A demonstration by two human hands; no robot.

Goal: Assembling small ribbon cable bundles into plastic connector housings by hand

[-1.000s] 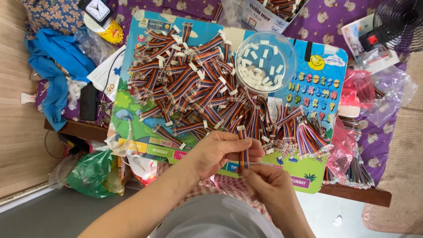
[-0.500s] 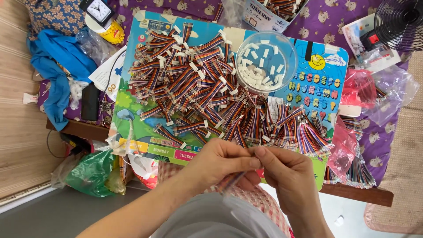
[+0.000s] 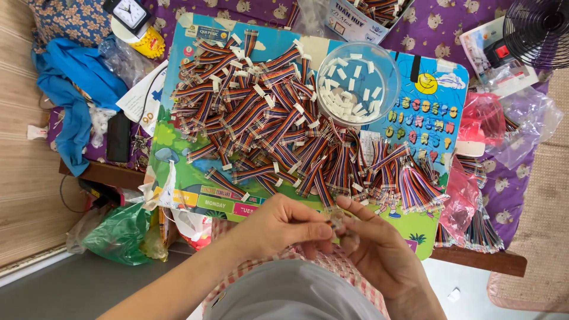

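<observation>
1. Holding a small clear connector (image 3: pixel 338 222) between them, the left hand (image 3: pixel 284 228) and right hand (image 3: pixel 379 249) meet just below the near edge of the colourful board (image 3: pixel 178 142). Both hands are pinched together on the piece; what hangs from it is hidden by the fingers.

2. Change noted: 1 second ago the hands held a rainbow ribbon cable upright between them. Half a second ago they had closed over it. Now the cable's length is out of sight and only the connector end shows at the fingertips. Judgement: the work has passed from picking up to fitting or checking the end piece.

3. On the board, the heap of ribbon cables (image 3: pixel 267 124) covers the middle and far-left part. A combed row of cables (image 3: pixel 379 172) lies along the board's near-right edge.

4. The clear bowl (image 3: pixel 357 83) of white housings sits on the board's far-right part, unmoved across all 3 views.

5. Off the board's left edge lie a blue cloth (image 3: pixel 77 95) and a green bag (image 3: pixel 118 234).
</observation>
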